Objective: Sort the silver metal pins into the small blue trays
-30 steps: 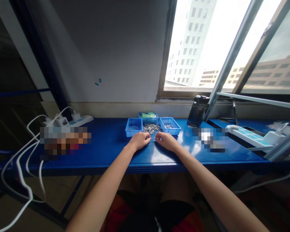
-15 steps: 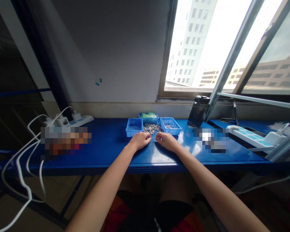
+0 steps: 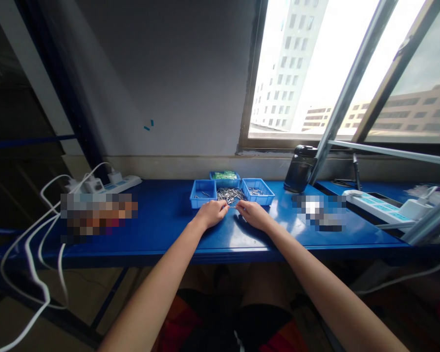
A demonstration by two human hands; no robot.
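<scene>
My left hand point(image 3: 212, 213) and my right hand point(image 3: 252, 214) rest on the blue bench point(image 3: 161, 220), close together, fingers curled into pinches. Between the fingertips runs a thin metal pin point(image 3: 232, 206), each hand gripping one end. Just beyond them lies a loose pile of small metal pins point(image 3: 229, 194). A blue tray point(image 3: 202, 192) stands left of the pile, a second blue tray point(image 3: 258, 191) right of it, each holding a few pins. Behind the pile a third blue tray holds green pieces point(image 3: 224, 175).
A white power strip point(image 3: 112, 185) with white cables point(image 3: 40, 244) sits at the left. A black container point(image 3: 299, 168) stands by the window. Another power strip point(image 3: 377, 205) lies at the right, and metal bars point(image 3: 344, 98) slant across the window.
Both hands have shifted slightly toward the pile of pins and closer together; little else differs.
</scene>
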